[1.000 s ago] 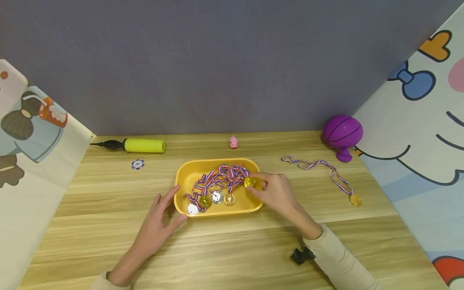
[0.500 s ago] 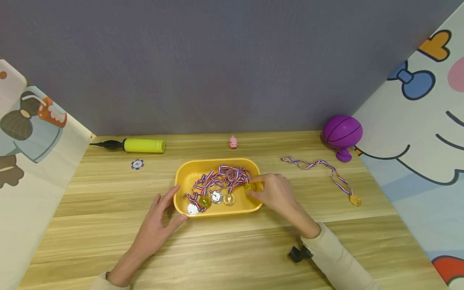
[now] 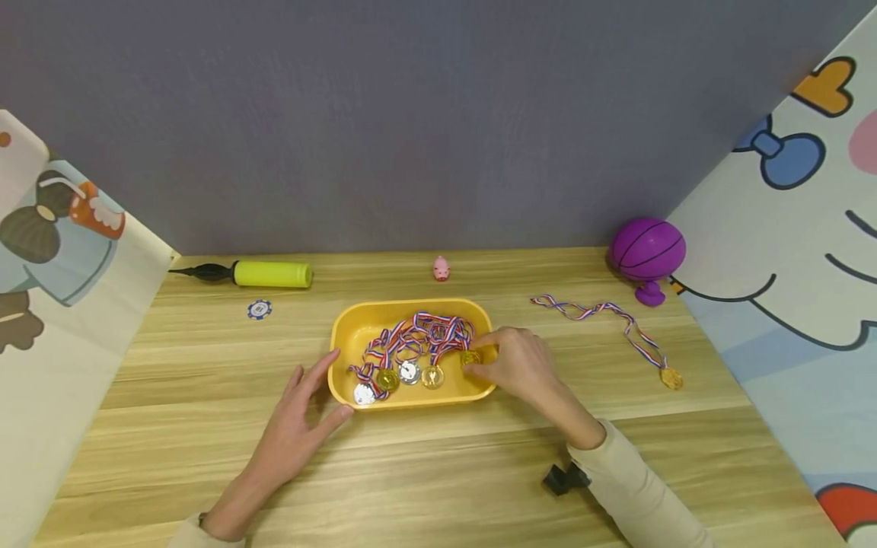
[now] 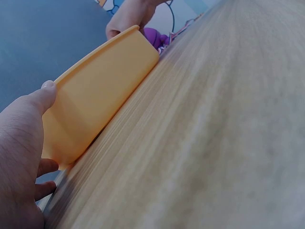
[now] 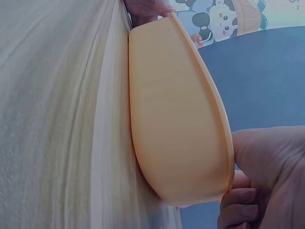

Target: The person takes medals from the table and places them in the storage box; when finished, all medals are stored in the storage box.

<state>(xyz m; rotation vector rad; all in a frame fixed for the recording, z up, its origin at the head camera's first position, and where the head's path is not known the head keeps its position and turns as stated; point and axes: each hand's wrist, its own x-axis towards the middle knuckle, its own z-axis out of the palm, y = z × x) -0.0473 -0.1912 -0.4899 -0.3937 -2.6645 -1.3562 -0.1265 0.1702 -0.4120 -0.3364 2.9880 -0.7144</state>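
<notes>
A yellow plastic tray (image 3: 418, 402) sits on the wooden table, holding several medals on striped red, white and blue ribbons. Among them are a silver medal (image 3: 409, 372) and a gold medal (image 3: 432, 377). My left hand (image 3: 291, 430) rests against the tray's left end, thumb at the front rim and forefinger at the side, fingers fairly straight. At the right end, my right hand (image 3: 524, 365) reaches over the rim and pinches another gold medal (image 3: 470, 357) low inside the tray, between thumb and forefinger. Its other fingers sit outside the tray wall, as the right wrist view shows.
One gold medal (image 3: 671, 378) lies on the table at right, its ribbon stretched leftward. Behind it stands a purple basketball toy (image 3: 647, 250). A small pink pig (image 3: 441, 269), a lime-green hand pump (image 3: 272, 275) and a poker chip (image 3: 259, 310) are along the back.
My right hand has lowered the gold medal slightly into the tray, moving it a little nearer the front. My left hand and the tray have stayed in place.
</notes>
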